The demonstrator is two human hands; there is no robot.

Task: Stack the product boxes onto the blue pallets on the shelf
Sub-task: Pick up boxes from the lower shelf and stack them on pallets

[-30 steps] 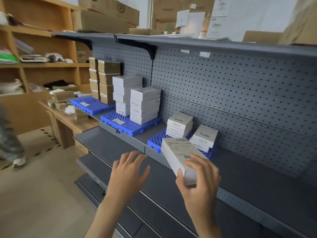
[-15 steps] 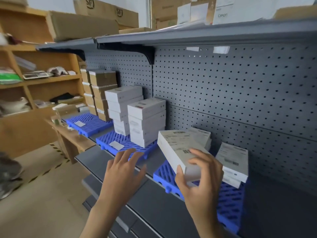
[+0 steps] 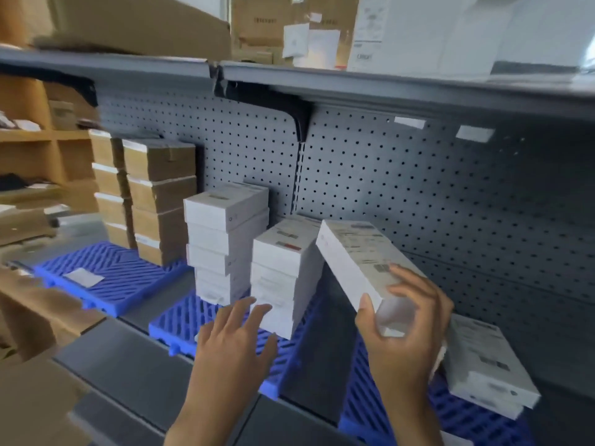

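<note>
Head view: right hand (image 3: 405, 329) is gripping the near end of the tilted white box (image 3: 360, 262) at centre right, fingers curled round it, above the lower-right blue pallet (image 3: 363, 397). I'd be levelling it and squaring it beside the short stack (image 3: 483, 365) before releasing. Left hand (image 3: 235, 342) is hovering spread, holding nothing.

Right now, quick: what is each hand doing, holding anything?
Left hand: open, fingers spread, holding nothing.
Right hand: closed around the near end of a white product box.
</note>
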